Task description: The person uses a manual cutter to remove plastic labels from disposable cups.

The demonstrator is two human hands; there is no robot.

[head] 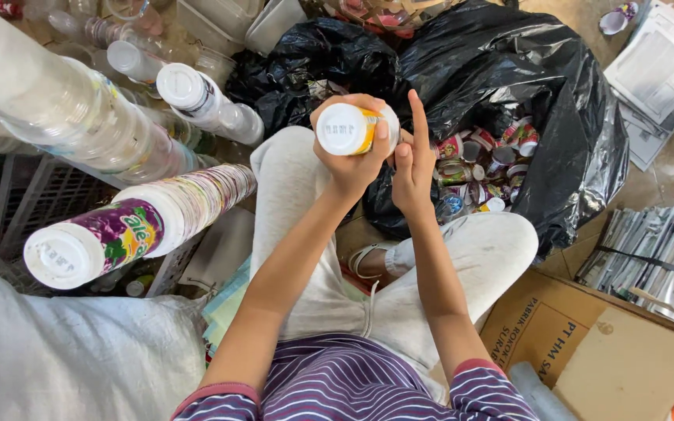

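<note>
A person sits low, seen from their own head looking down over pale trousers and a striped purple top. The left hand point(350, 160) is wrapped around a short stack of nested plastic cups point(350, 129), white bottom facing the camera, held up above the knees. The right hand point(413, 168) rests against the side of that stack with fingers mostly straight and the index finger pointing upward; it touches the cups rather than gripping them.

Judging by how things lie, the sorting looks partly done. To the left, several long finished columns of stacked cups point(130, 226) lie on their sides, one with a purple printed sleeve, others clear or white. In front of the knees, an open black rubbish bag point(563, 101) holds many loose, colourful small cups point(481, 168) not yet stacked, so plenty appears to remain.

There is no counter; the work happens on the floor. A flattened brown cardboard box point(587, 343) lies at the lower right, with bundles of silvery flat packaging point(657, 249) beside it and loose papers point(657, 70) at the upper right. A white sack point(64, 351) fills the lower left, and a grey plastic crate point(17, 199) sits under the cup columns. The space is crowded with recyclable material.
</note>
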